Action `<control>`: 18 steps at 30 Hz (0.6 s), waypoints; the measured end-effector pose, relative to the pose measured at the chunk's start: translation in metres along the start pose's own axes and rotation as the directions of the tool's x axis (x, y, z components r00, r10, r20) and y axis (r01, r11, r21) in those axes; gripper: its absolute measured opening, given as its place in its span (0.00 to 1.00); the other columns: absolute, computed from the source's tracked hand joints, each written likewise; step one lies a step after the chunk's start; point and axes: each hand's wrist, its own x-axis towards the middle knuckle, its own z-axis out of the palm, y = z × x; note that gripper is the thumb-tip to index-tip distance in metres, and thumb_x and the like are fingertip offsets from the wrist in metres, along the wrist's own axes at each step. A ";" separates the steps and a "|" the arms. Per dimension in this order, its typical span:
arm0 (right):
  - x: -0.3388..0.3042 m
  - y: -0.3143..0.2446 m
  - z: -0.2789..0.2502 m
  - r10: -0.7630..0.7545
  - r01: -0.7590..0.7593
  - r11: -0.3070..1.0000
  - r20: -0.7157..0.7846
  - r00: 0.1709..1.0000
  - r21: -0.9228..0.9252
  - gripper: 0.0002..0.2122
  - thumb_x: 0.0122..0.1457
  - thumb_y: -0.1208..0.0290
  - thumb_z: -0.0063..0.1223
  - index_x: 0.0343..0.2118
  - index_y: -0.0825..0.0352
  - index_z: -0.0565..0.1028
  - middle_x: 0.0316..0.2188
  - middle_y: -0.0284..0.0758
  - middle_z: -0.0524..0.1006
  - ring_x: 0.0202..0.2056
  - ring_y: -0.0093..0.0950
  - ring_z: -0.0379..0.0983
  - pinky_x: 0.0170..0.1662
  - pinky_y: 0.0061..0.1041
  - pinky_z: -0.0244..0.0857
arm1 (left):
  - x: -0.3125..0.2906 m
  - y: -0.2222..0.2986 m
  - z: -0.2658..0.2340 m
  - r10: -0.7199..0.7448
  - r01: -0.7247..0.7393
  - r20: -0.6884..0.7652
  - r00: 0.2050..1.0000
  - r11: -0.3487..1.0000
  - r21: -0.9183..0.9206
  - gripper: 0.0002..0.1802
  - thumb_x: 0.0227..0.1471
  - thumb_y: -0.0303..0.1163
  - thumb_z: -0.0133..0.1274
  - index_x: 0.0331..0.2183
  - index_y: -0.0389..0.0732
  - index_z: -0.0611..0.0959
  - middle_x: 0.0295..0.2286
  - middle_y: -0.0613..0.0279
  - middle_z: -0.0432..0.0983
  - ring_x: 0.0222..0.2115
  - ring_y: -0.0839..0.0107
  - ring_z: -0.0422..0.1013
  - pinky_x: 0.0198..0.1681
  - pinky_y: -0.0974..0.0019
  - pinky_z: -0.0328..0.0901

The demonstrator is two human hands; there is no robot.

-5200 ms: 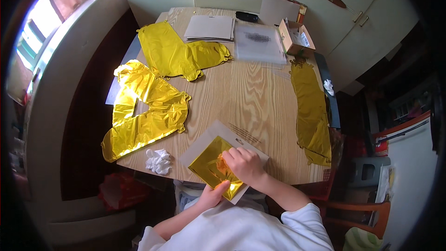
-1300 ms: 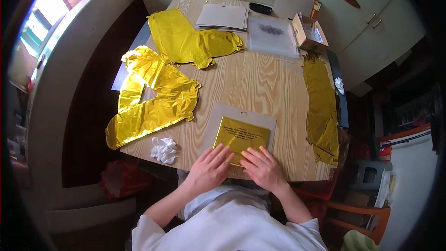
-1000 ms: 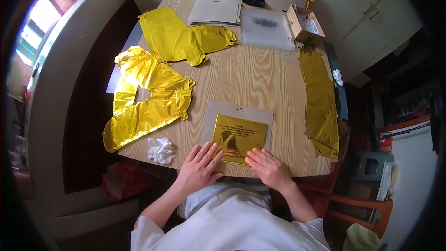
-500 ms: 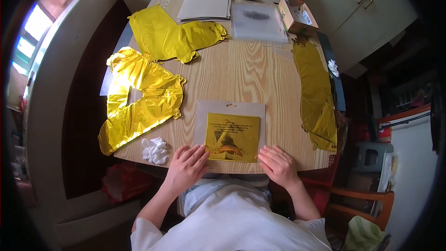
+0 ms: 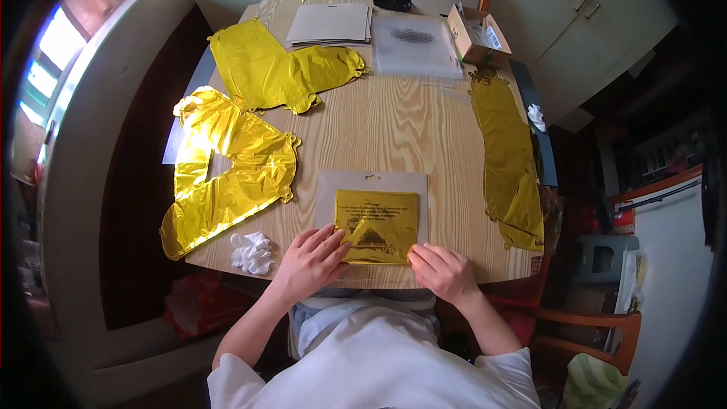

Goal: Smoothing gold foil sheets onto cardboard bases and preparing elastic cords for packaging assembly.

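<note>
A folded square of gold foil (image 5: 386,212) lies in front of me, with dark print showing across it. Under it is a pale card (image 5: 411,181) with a hang hole at its far edge. My left hand (image 5: 307,263) rests with fingers stretched over the foil's near left side. At the near right corner, my right hand (image 5: 445,269) has its fingers closed in a pinch on the foil's edge. The card's near edge is partly hidden by my hands.
Flat gold foil balloons lie at the left (image 5: 257,148), far left (image 5: 261,64) and right (image 5: 503,151). White crumpled tissue (image 5: 251,253) sits by my left hand. At the back are a card stack (image 5: 326,23), clear plastic bags (image 5: 416,57) and a small open box (image 5: 477,45).
My right hand has moved left from the card's side onto the foil's near right corner and closed there. My left hand has slid slightly farther onto the foil. The view has tilted slightly.
</note>
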 end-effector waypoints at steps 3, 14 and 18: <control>0.005 -0.001 -0.002 -0.011 0.012 1.000 0.014 1.000 -0.022 0.11 0.48 0.71 0.57 0.37 0.62 0.78 0.39 0.31 0.78 0.37 0.26 0.75 0.38 0.23 0.72 | 0.001 0.000 0.001 -0.001 0.001 -0.008 1.000 1.000 -0.006 0.22 0.48 0.40 0.58 0.45 0.43 0.79 0.48 0.59 0.73 0.52 0.61 0.66 0.55 0.56 0.60; 0.025 -0.004 -0.007 -0.039 0.052 0.996 0.182 0.983 -0.071 0.13 0.50 0.71 0.52 0.39 0.64 0.77 0.40 0.33 0.77 0.40 0.28 0.73 0.38 0.24 0.72 | 0.004 -0.001 0.003 0.026 -0.025 -0.039 0.999 0.999 0.040 0.21 0.47 0.40 0.59 0.44 0.44 0.80 0.47 0.62 0.73 0.51 0.63 0.68 0.52 0.57 0.62; 0.029 0.002 0.002 -0.135 0.144 0.985 0.100 0.986 -0.094 0.13 0.50 0.71 0.52 0.40 0.65 0.77 0.40 0.35 0.77 0.43 0.32 0.73 0.40 0.25 0.72 | 0.005 -0.002 0.003 0.032 -0.030 -0.044 0.999 0.998 0.047 0.21 0.47 0.40 0.59 0.44 0.44 0.79 0.47 0.61 0.73 0.50 0.62 0.68 0.51 0.57 0.62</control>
